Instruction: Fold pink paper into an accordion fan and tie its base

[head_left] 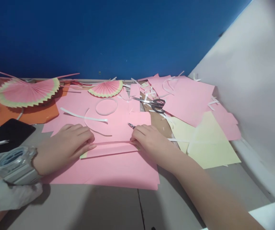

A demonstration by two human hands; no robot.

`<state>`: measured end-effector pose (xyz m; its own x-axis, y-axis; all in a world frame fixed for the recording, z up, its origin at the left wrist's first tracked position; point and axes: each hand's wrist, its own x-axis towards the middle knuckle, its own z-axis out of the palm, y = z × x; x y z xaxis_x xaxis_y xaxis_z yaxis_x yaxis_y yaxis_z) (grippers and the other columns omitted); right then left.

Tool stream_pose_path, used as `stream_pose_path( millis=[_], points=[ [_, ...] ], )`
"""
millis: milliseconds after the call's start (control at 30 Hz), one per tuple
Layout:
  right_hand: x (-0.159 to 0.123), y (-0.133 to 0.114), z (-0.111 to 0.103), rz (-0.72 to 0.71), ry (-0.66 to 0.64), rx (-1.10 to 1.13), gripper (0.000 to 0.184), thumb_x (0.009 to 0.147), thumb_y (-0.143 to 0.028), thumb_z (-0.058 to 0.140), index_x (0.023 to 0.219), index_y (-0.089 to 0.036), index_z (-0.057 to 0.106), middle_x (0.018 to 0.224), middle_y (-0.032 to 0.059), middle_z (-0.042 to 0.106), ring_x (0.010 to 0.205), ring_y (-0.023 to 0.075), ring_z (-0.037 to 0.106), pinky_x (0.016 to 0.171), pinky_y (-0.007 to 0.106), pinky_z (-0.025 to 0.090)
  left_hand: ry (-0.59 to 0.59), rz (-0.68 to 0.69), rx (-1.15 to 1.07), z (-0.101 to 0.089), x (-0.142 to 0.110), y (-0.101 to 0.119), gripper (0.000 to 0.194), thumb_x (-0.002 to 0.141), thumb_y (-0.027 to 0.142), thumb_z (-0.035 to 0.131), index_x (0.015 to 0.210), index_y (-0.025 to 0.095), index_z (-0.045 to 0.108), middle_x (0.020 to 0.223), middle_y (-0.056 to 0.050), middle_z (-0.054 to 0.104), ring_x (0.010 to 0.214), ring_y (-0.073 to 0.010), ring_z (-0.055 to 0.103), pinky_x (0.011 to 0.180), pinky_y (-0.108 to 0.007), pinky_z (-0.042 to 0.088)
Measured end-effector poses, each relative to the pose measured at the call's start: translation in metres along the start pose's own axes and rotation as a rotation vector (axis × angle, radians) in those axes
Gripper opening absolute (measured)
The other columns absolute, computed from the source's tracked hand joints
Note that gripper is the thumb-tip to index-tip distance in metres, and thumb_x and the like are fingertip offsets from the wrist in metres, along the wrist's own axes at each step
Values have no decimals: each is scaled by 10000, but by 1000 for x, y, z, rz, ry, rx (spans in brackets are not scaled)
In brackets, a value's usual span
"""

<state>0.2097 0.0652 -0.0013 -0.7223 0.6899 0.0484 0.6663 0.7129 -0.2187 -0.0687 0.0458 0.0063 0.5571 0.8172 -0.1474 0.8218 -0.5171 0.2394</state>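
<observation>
A narrow folded strip of pink paper (113, 149) with yellow-green ends lies across larger pink sheets (99, 172). My left hand (74, 140), with a watch on its wrist, pinches the strip's left end. At the other end, my right hand (149, 139) has its fingers curled closed on the strip. The tip of a pen (131, 126) pokes out just beyond my right fingers; whether they touch it I cannot tell. Behind the strip lie a white paper strip (85, 116), a pale ring (106, 106) and a thin curved strand (98, 131).
Black-handled scissors (158, 103) lie behind my right hand among paper scraps. Pleated pink fans with yellow edges (29, 91) rest at the back left. A black flat object (8, 135) sits left, pale yellow paper (206, 143) right. Blue and white walls bound the workspace.
</observation>
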Motion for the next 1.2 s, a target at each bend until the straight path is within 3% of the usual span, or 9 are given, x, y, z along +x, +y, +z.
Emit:
stream_pose_path(
  millis=[233, 567, 867, 1000, 1200],
  points=[
    [0, 1, -2, 15, 10, 21, 130, 923, -204, 483, 820, -163, 551, 878, 57, 597, 828, 191, 519, 712, 302, 375, -51, 51, -19, -3, 1, -3, 327, 907, 411, 422, 693, 199, 548, 748, -19, 530, 751, -204, 475, 748, -373, 311],
    [-2, 8, -2, 10, 31, 63, 92, 908, -175, 509, 850, -154, 577, 852, 38, 587, 809, 178, 513, 704, 298, 374, 42, 110, -38, -4, -1, -9, 217, 908, 318, 434, 854, 228, 624, 931, -34, 578, 853, -202, 519, 774, -349, 356],
    [-3, 19, 4, 53, 56, 67, 161, 911, -255, 520, 778, -170, 550, 805, 20, 579, 775, 167, 516, 693, 288, 365, -28, 50, -280, -3, 0, -20, 218, 923, 321, 416, 798, 198, 545, 879, -21, 522, 825, -165, 505, 764, -287, 396],
    [-2, 15, 3, 17, 49, -11, 154, 923, -195, 480, 775, -167, 517, 828, 31, 568, 776, 171, 489, 682, 289, 344, 29, 73, -238, -2, 1, -25, 203, 919, 295, 428, 795, 191, 551, 865, -23, 514, 817, -163, 497, 763, -283, 396],
    [-1, 14, 0, -36, 42, -96, 103, 889, -141, 512, 793, -174, 525, 875, 46, 558, 823, 188, 468, 697, 290, 321, 231, 205, 59, 3, 3, -29, 188, 902, 184, 439, 807, 158, 599, 852, -59, 537, 798, -180, 473, 726, -312, 383]
  ],
)
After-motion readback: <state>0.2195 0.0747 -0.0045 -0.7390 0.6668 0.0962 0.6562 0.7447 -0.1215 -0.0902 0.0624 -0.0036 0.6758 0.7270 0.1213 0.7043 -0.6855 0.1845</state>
